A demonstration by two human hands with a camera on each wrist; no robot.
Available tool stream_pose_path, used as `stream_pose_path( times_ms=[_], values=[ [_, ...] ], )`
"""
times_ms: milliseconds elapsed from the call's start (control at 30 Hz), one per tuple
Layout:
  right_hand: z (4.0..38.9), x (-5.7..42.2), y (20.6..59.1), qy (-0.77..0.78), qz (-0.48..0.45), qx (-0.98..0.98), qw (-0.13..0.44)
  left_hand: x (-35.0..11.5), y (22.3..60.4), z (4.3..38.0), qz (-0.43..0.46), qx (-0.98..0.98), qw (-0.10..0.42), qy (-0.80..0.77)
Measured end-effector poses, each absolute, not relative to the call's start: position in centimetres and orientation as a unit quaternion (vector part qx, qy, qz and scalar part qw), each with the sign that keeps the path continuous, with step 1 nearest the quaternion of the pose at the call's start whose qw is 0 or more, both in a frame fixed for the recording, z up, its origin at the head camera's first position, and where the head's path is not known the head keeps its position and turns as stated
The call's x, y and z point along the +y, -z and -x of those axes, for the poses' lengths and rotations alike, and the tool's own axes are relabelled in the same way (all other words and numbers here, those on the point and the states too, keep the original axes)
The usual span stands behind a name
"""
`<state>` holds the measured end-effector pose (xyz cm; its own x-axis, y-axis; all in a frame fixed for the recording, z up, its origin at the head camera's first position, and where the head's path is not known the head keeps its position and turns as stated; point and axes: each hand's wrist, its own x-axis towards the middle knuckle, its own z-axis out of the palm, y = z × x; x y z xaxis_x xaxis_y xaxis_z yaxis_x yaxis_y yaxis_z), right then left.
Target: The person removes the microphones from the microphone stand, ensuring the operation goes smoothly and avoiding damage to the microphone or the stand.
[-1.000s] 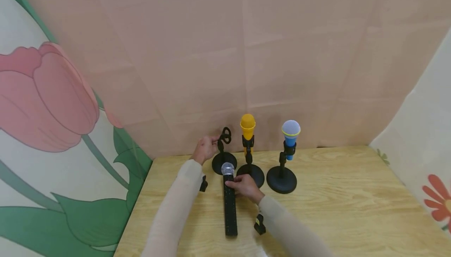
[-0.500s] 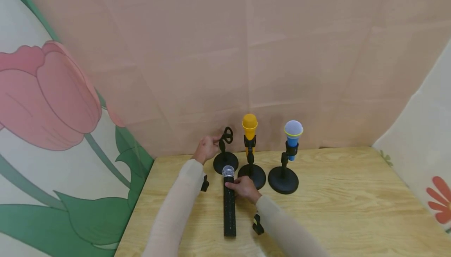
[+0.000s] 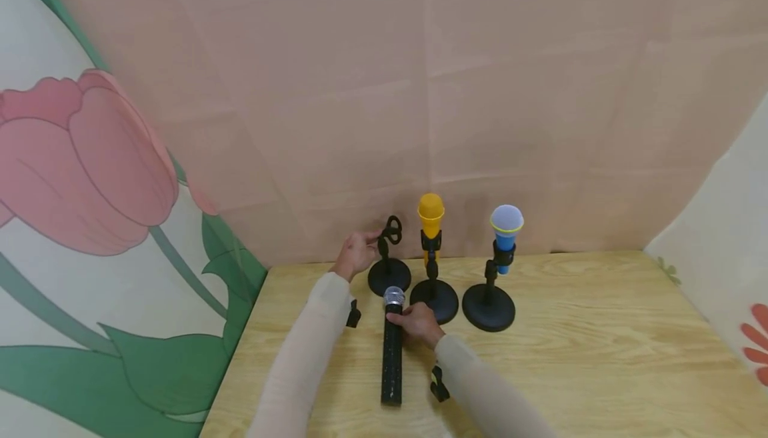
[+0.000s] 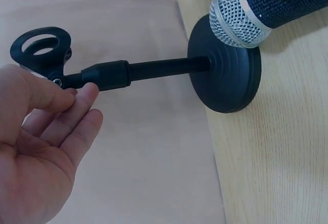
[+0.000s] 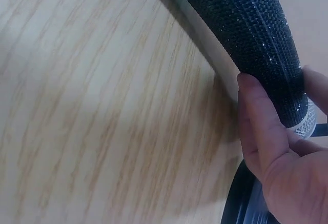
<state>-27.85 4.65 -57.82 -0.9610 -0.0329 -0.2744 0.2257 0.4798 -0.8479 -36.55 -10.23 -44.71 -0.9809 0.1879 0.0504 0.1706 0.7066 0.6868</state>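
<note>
Black microphone (image 3: 392, 358) in my right hand (image 3: 420, 323), ring-topped stand (image 4: 161, 68) in my left hand (image 3: 355, 255)

With the black microphone as the clock's middle and twelve straight ahead of me, a pinkish cloth (image 3: 360, 91) rises at twelve o'clock. Below it spreads the pale wooden table (image 3: 588, 371). A big pink tulip (image 3: 114, 171) is pictured at ten o'clock, and part of a red flower (image 3: 757, 333) shows at three. My cream sleeves (image 3: 303, 365) come in from seven and five o'clock.

Three round-footed stands are on the table. The ring-topped stand is at twelve o'clock; the second stand (image 3: 441, 303), towards one, holds a yellow microphone (image 3: 431, 213) head up; the third stand (image 3: 489, 310), at two, holds a blue microphone (image 3: 506, 228).

The black microphone points its silver head (image 3: 393, 297) to twelve. Seen from my left wrist, that head overlaps the stand's foot; whether they touch I can't tell.

My right hand grips the handle near the head, thumb and fingers only as far apart as its width. My left hand, at eleven o'clock, pinches the stand just under its ring between thumb and fingertips. Small dark gadgets (image 3: 441, 386) sit by my wrists.
</note>
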Motion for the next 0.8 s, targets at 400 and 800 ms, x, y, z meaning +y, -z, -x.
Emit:
stream_pose_path(
  times_ms=[400,800],
  values=[
    [28.44,4.36,58.52,0.475,-0.071,0.869,0.121,-10.0,44.7,36.5,-0.098,0.915,0.021,-0.391],
    [28.81,4.74,58.35,0.468,-0.082,0.869,0.14,-10.01,44.87,36.24,-0.089,0.906,0.033,-0.412]
  ],
)
